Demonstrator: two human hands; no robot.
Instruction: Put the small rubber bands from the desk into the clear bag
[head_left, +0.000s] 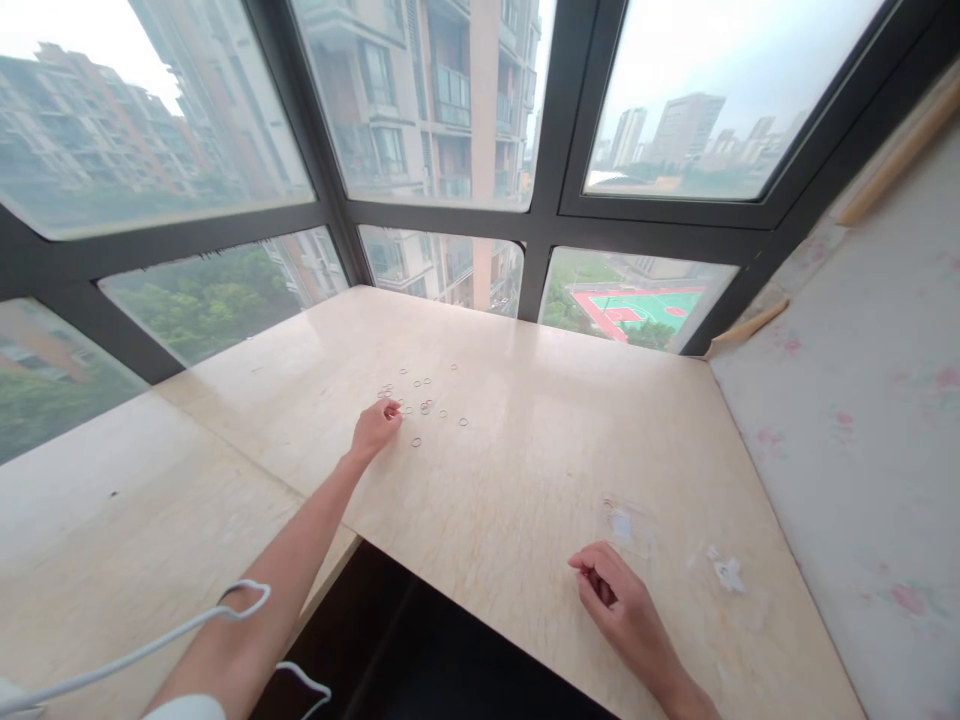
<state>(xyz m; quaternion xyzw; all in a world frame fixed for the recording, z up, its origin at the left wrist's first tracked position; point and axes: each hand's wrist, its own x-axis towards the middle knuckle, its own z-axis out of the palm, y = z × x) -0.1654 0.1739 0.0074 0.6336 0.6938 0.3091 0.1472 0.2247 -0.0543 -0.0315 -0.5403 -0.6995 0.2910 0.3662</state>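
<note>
Several small thin rings (463, 422), perhaps bands, lie loosely scattered on the pale marbled surface (510, 450). My left hand (376, 425) reaches in at the left edge of this group, thumb and fingertips pinched together. Whether a ring is between them is too small to tell. Nearer to me on the right, my right hand (619, 605) rests low over the surface with curled fingers and thumb close to the forefinger; the inside of its grip is hidden. Just beyond it lies a clear plastic bag (626, 525) with a whitish label.
Crumpled clear plastic with a white piece (727, 573) lies to the right. A white cable (150, 650) crosses my left forearm. Dark window frames (555, 230) border the far side, a flowered wall (862, 450) the right. A dark gap (420, 640) opens below the front edge.
</note>
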